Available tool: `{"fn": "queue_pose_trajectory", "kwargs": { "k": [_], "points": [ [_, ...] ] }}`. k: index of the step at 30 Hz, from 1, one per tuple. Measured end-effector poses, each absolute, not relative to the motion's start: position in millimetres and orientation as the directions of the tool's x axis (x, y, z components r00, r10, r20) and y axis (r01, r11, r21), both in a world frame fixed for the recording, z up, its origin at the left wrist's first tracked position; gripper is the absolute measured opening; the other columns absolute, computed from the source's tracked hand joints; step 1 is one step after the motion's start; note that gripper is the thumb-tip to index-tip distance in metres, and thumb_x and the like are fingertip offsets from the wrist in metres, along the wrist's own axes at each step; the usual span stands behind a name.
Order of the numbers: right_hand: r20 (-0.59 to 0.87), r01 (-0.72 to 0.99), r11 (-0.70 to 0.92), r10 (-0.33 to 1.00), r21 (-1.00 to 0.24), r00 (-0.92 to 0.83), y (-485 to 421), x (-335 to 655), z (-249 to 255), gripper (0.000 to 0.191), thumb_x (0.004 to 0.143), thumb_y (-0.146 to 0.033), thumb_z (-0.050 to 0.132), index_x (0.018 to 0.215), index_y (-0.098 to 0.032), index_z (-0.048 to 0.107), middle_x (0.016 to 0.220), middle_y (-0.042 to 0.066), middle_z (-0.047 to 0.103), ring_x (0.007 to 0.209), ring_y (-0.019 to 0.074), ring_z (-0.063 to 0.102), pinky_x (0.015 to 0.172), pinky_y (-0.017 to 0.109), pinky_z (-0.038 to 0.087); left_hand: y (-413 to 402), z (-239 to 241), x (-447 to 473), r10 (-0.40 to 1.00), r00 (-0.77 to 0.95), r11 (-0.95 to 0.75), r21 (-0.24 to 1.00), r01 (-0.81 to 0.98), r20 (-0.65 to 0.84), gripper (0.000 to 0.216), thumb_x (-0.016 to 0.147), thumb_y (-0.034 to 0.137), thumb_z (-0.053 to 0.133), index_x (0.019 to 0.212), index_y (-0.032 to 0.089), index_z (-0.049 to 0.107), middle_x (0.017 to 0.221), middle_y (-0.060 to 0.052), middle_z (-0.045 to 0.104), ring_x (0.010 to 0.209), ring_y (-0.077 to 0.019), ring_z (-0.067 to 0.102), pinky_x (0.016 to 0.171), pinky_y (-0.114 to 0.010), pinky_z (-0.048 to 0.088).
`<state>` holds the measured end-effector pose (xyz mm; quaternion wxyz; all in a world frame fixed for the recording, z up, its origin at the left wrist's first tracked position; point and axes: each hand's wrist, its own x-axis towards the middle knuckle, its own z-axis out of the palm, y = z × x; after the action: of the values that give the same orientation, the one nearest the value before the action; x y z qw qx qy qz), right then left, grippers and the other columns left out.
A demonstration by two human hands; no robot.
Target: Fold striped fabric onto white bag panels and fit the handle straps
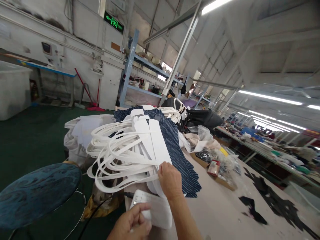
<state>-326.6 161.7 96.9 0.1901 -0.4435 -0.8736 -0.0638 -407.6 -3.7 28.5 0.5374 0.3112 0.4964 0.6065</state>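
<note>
My right hand (170, 180) is closed, its fingertips pinching the lower end of a white strap piece (160, 143) on the stack. Below and to the left, my left hand (133, 222) has loosely curled fingers with gaps between them, and I see nothing gripped there. It is in front of a white plastic device (160, 210) with a black cable, partly covering it. Long white strap loops (112, 156) spill left from the stack over the table edge. Dark blue striped fabric (175, 153) with jagged edges lies under the white pieces.
On the pale table (200, 213) lie black fabric scraps (270, 193) and a cardboard box (222, 180) with plastic bags. A blue round stool (40, 193) stands at the left. White cloth (77, 140) bulges beside the table. Blue shelving (147, 88) rises behind.
</note>
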Motion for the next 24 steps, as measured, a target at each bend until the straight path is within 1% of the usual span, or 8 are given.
{"fn": "queue_pose_trajectory", "kwargs": {
  "k": [3,5,7,10,14,17,20,24],
  "points": [
    [0.391,0.838,0.514,0.82,-0.182,-0.418,162,-298,94,0.021,0.097,-0.02,0.047,0.091,-0.019,0.067,0.086,0.005,0.073,0.08,0.0185,0.069,0.069,0.025,0.045,29,56,-400,0.925,-0.312,0.047,0.883,-0.468,-0.215,0.07,0.058,0.051,0.082,0.112,0.013,0.057,0.069,0.0,0.064,0.057,-0.0106,0.05,0.055,-0.023,0.035],
    [0.383,0.848,0.461,0.856,-0.262,-0.347,159,-275,92,0.024,0.099,-0.025,0.045,0.092,-0.021,0.067,0.088,0.002,0.075,0.082,0.0164,0.07,0.071,0.023,0.046,52,79,-398,0.906,-0.257,0.136,0.805,-0.577,-0.337,0.067,0.062,0.042,0.08,0.116,0.016,0.052,0.085,-0.004,0.069,0.04,-0.0028,0.033,0.041,-0.021,0.021],
    [0.37,0.852,0.414,0.883,-0.322,-0.289,153,-253,87,0.027,0.099,-0.028,0.043,0.09,-0.022,0.068,0.088,0.001,0.076,0.081,0.0152,0.071,0.069,0.022,0.047,71,96,-397,0.898,-0.217,0.177,0.767,-0.617,-0.382,0.054,0.069,0.036,0.075,0.113,0.016,0.05,0.094,-0.007,0.069,0.036,0.0008,0.024,0.038,-0.019,0.012],
    [0.321,0.858,0.369,0.911,-0.356,-0.258,137,-229,73,0.023,0.097,-0.027,0.047,0.095,-0.023,0.069,0.086,0.001,0.076,0.078,0.0169,0.071,0.067,0.023,0.048,88,104,-396,0.886,-0.23,0.183,0.76,-0.624,-0.402,0.031,0.078,0.028,0.065,0.102,0.014,0.05,0.089,-0.006,0.065,0.036,0.0021,0.025,0.037,-0.016,0.012],
    [0.256,0.883,0.425,0.892,-0.198,-0.372,120,-227,53,0.036,0.092,-0.015,0.05,0.127,-0.019,0.059,0.091,0.006,0.076,0.08,0.0214,0.072,0.066,0.027,0.047,87,95,-396,0.862,-0.302,0.153,0.776,-0.612,-0.408,0.017,0.084,0.023,0.057,0.097,0.015,0.049,0.079,0.0,0.059,0.035,0.0025,0.025,0.035,-0.014,0.013],
    [0.239,0.856,0.516,0.833,-0.01,-0.499,120,-238,51,0.046,0.09,-0.006,0.048,0.135,-0.017,0.053,0.092,0.009,0.074,0.081,0.0223,0.07,0.068,0.029,0.045,76,89,-396,0.852,-0.323,0.151,0.785,-0.601,-0.411,0.018,0.083,0.021,0.056,0.099,0.015,0.05,0.077,0.001,0.059,0.034,0.0023,0.024,0.035,-0.014,0.013],
    [0.223,0.826,0.56,0.798,0.067,-0.559,126,-245,58,0.035,0.09,-0.007,0.049,0.12,-0.019,0.063,0.087,0.008,0.072,0.08,0.0225,0.069,0.067,0.029,0.043,68,87,-397,0.857,-0.312,0.166,0.793,-0.587,-0.41,0.024,0.078,0.021,0.06,0.099,0.014,0.052,0.081,-0.002,0.062,0.034,0.0024,0.025,0.034,-0.014,0.014],
    [0.224,0.807,0.588,0.78,0.062,-0.585,132,-240,66,0.019,0.09,-0.011,0.054,0.089,-0.022,0.07,0.082,0.005,0.071,0.077,0.0199,0.068,0.064,0.027,0.038,70,85,-400,0.87,-0.293,0.18,0.808,-0.561,-0.397,0.032,0.069,0.025,0.068,0.096,0.014,0.055,0.086,-0.004,0.065,0.034,0.0031,0.026,0.034,-0.014,0.013]
  ]
}}
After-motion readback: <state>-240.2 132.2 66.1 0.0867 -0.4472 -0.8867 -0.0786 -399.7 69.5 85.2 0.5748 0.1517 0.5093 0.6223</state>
